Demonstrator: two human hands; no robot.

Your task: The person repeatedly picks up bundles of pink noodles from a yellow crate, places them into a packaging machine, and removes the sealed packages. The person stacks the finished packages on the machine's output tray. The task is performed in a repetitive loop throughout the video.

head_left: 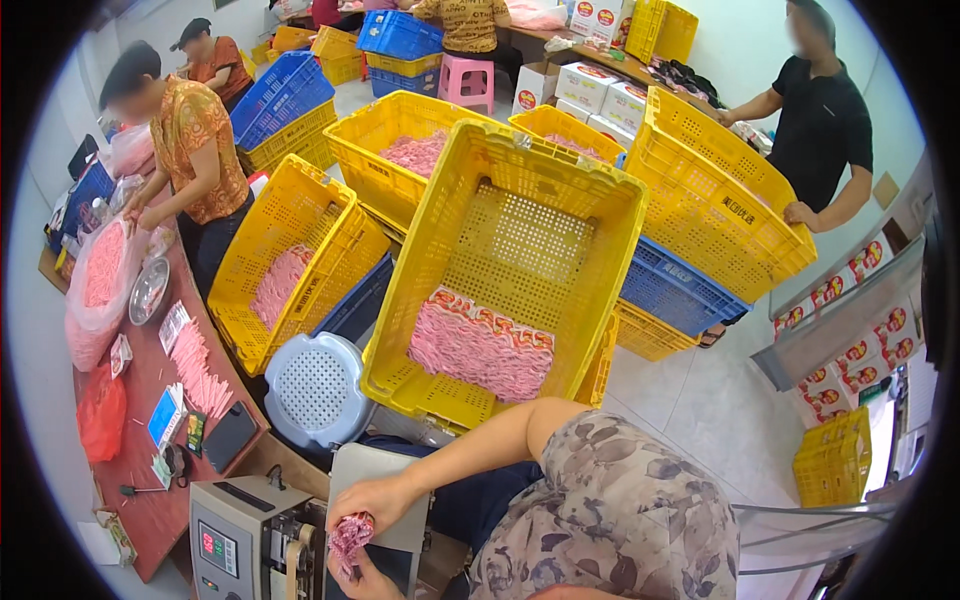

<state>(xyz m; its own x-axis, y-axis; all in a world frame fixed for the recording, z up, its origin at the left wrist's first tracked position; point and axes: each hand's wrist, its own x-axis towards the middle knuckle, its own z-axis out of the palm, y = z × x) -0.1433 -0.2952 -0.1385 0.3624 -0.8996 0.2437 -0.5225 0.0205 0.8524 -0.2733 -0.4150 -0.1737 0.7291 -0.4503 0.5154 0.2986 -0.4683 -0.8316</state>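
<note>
So I was standing around in this room full of crates, and the person in the leafy-print top had both hands on one small pink bundle. The right hand was gripping its upper end, where a bit of red showed, and the left hand had its fingers closed on the lower end, down by my view's edge. All of this was over a flat grey panel, just beside a grey machine with a lit display.

Right past the arm sat a tilted yellow crate with a layer of pink packets at the near end, red strips along the top. A pale blue stool stood next to it. Over on the red surface there was a dark phone, a red plastic bag, a metal bowl and a big see-through sack of pink stuff. A co-worker in an orange patterned shirt had their hands at that sack, lol.
</note>
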